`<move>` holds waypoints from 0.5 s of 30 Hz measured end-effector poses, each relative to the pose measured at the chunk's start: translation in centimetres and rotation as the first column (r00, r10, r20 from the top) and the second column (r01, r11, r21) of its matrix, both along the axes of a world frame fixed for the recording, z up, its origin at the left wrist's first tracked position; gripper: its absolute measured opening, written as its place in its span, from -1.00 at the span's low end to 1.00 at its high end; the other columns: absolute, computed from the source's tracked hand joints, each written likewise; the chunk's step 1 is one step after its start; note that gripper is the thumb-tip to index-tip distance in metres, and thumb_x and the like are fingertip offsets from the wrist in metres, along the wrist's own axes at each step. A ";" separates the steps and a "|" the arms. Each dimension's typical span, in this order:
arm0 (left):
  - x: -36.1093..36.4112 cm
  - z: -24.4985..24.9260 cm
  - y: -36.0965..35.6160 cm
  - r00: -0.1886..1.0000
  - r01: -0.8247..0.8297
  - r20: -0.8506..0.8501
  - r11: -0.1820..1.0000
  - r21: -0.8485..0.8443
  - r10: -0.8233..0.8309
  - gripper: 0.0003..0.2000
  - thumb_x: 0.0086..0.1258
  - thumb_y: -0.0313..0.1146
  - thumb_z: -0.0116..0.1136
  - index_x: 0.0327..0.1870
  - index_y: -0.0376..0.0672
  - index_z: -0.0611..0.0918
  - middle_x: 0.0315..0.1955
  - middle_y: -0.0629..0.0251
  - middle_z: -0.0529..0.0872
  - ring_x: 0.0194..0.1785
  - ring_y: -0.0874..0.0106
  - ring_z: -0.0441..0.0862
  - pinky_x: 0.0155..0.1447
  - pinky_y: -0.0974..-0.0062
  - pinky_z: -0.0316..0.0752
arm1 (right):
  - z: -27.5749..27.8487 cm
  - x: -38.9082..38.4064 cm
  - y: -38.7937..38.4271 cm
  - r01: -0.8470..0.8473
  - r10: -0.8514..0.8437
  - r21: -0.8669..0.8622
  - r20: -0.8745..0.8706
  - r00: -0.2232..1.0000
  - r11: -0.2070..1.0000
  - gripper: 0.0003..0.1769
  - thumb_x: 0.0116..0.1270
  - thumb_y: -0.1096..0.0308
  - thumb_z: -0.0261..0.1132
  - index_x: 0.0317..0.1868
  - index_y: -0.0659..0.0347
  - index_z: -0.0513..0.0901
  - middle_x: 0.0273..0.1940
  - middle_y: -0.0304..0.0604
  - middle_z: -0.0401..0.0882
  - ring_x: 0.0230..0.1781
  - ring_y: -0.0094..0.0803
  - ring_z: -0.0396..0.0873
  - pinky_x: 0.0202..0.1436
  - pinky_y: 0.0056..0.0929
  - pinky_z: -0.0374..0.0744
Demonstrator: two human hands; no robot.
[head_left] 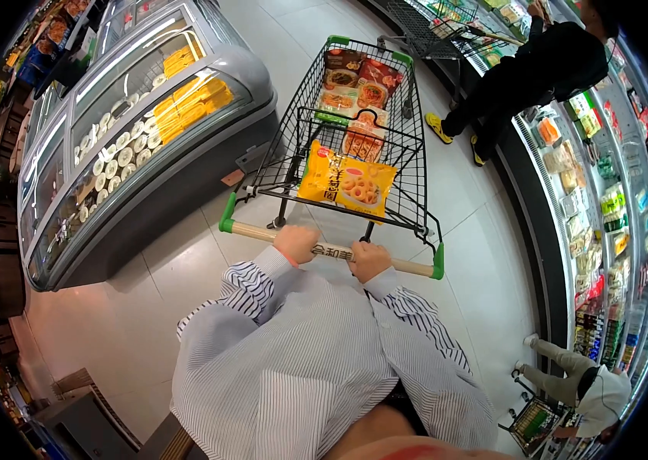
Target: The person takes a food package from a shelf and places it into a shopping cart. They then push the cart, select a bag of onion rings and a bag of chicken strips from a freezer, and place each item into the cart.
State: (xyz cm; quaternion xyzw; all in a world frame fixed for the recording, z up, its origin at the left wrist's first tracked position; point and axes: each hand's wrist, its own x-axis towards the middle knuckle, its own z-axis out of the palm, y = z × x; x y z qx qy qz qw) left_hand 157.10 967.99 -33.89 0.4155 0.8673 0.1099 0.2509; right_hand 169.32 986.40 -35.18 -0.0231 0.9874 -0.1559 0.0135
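L hand + R hand both closed round the bar — full wraps, no visible gap, R just beside the lettering. Neither has a pack.

Cart at 12 o'clock, directly ahead. Status: yellow pack in at near end, by the bar; red packs at far end, green-edged pack and pink pack between. Those are in; any further adds — can't tell from this view.

Surroundings: freezer at 10–11 o'clock w/ white tubs and yellow bags; its rounded corner is near cart's L side, tight spot IMO. Chilled shelf w/ packed goods runs approx 1–3 o'clock. Person in black at 1 o'clock, facing it, w/ dark cart nearby, so R side ahead is partly blocked. Another person at 3–4 o'clock, w/ small cart. Tiled floor beside cart on R.
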 end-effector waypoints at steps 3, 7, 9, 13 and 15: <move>-2.2 -1.2 2.0 1.000 0.002 0.028 1.000 0.005 -0.002 -0.80 -0.02 -0.28 0.20 -0.40 -0.16 0.56 -0.54 0.14 0.64 -0.38 0.13 0.62 -0.31 0.19 0.48 | -1.3 -2.1 2.0 0.011 -0.011 0.008 0.005 1.000 1.000 -0.77 -0.03 0.28 0.31 -0.39 0.15 0.46 -0.47 -0.18 0.52 -0.39 -0.24 0.54 -0.29 -0.31 0.45; -3.9 -1.7 4.5 0.996 -0.088 0.020 0.996 0.031 0.088 -0.79 -0.04 -0.30 0.20 -0.40 -0.18 0.56 -0.55 0.12 0.63 -0.41 0.12 0.62 -0.36 0.18 0.48 | -1.1 -5.4 5.5 -0.053 0.053 0.000 -0.026 0.998 0.999 -0.79 -0.03 0.30 0.29 -0.39 0.14 0.46 -0.49 -0.19 0.51 -0.41 -0.24 0.53 -0.31 -0.29 0.45; -5.0 -2.6 5.6 0.993 -0.114 -0.030 0.987 0.113 0.118 -0.81 0.00 -0.23 0.19 -0.43 -0.11 0.55 -0.63 0.16 0.60 -0.49 0.13 0.59 -0.42 0.16 0.43 | -0.8 -7.3 7.0 -0.085 0.086 0.014 -0.081 0.993 0.996 -0.81 -0.01 0.30 0.30 -0.45 0.13 0.45 -0.54 -0.23 0.48 -0.48 -0.27 0.52 -0.38 -0.32 0.43; -8.0 -2.2 8.5 0.993 -0.117 -0.012 0.983 0.140 0.119 -0.83 0.03 -0.20 0.18 -0.44 -0.07 0.57 -0.67 0.18 0.58 -0.53 0.14 0.58 -0.46 0.15 0.41 | -0.5 -10.4 10.0 -0.100 0.100 0.010 -0.063 0.993 0.995 -0.82 -0.01 0.30 0.29 -0.46 0.13 0.46 -0.55 -0.20 0.47 -0.49 -0.24 0.51 -0.38 -0.29 0.44; -9.6 -1.8 9.3 0.993 -0.114 0.025 0.980 0.160 0.111 -0.81 0.00 -0.22 0.20 -0.39 -0.08 0.59 -0.64 0.19 0.61 -0.50 0.16 0.60 -0.43 0.18 0.44 | 0.6 -12.4 10.8 -0.087 0.088 0.032 -0.056 0.995 0.996 -0.83 0.00 0.30 0.29 -0.49 0.12 0.45 -0.57 -0.20 0.46 -0.52 -0.24 0.50 -0.40 -0.30 0.43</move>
